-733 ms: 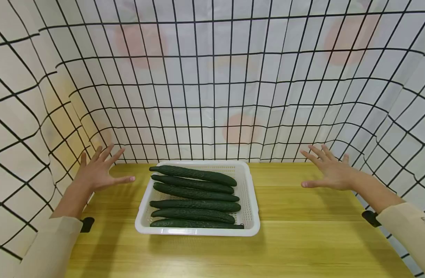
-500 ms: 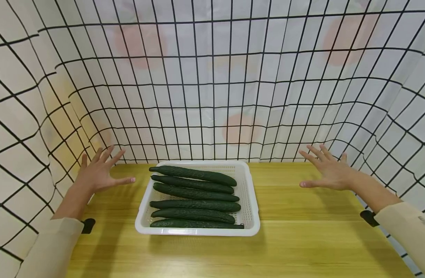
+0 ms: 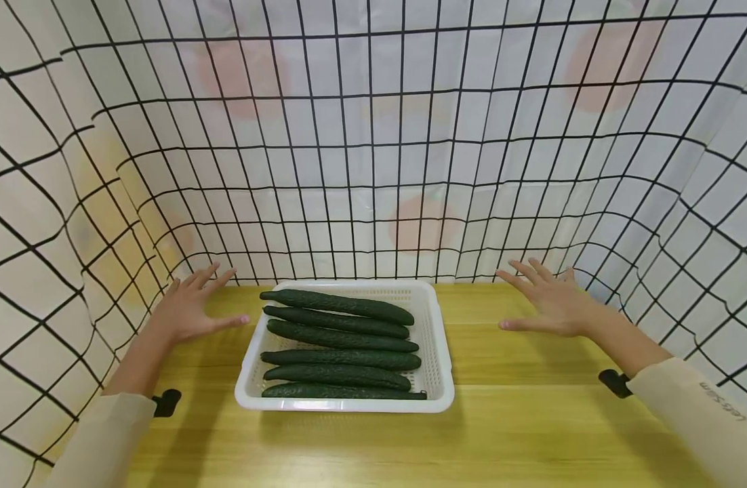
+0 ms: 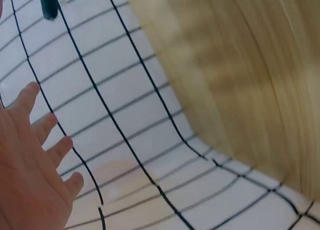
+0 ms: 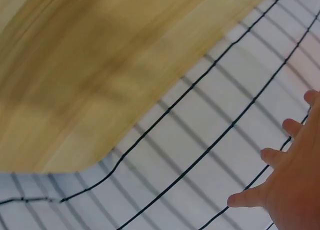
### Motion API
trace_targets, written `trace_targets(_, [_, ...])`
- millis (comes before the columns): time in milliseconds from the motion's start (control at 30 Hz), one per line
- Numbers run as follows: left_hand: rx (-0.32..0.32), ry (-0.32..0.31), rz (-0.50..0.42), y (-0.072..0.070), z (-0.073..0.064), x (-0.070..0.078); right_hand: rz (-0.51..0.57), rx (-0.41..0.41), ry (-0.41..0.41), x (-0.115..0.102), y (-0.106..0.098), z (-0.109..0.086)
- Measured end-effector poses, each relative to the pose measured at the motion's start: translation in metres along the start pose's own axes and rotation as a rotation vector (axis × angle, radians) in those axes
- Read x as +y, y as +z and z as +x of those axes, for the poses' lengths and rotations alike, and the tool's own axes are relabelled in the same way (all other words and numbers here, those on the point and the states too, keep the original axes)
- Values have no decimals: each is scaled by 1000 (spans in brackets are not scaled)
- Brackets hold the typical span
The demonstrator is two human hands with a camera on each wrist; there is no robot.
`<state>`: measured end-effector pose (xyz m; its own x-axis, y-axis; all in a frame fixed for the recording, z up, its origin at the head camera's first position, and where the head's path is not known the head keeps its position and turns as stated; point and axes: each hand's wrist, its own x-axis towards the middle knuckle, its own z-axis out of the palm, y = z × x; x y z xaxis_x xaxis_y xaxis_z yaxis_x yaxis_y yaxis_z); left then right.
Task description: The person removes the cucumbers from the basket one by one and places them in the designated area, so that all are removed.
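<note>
Several long dark green cucumbers [image 3: 343, 340] lie side by side, crosswise, in a white plastic basket [image 3: 437, 352] on the table. Left of the basket, my left hand [image 3: 189, 310] hovers with fingers spread and its thumb pointing at the basket's left rim; it holds nothing. My right hand [image 3: 553, 305] is held out on the other side, farther from the basket, likewise spread and holding nothing. The left wrist view shows the left hand's fingers [image 4: 60, 149] apart from one another. In the right wrist view the right hand [image 5: 295, 175] also has its fingers parted.
The basket stands on a yellow wood-grain table [image 3: 532, 434]. A black wire grid [image 3: 373, 146] encloses the back and both sides, with white patterned sheeting behind it. Both hands are close to the side grids.
Both hands have moved inward toward the basket, the right one farther than the left. The basket and cucumbers keep their places on the table.
</note>
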<state>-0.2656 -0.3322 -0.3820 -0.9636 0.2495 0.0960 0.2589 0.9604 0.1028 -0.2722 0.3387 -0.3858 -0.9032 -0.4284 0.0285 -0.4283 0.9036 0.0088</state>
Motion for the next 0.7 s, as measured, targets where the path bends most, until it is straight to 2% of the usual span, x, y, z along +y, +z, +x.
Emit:
trace_targets(133, [28,12,-54,8,-2,12,17,-9,-22,-19,-1,13])
trace_targets(333, [40,27,-125,20,-6,28,128,-5,-90,-50,3,36])
trace_targets(533, [37,23,-262,39,-11,38,168,65,-189,-84,7,59])
trace_targets(700, [93,23,-378,53,-16,44,210,97,-257,-114,6,75])
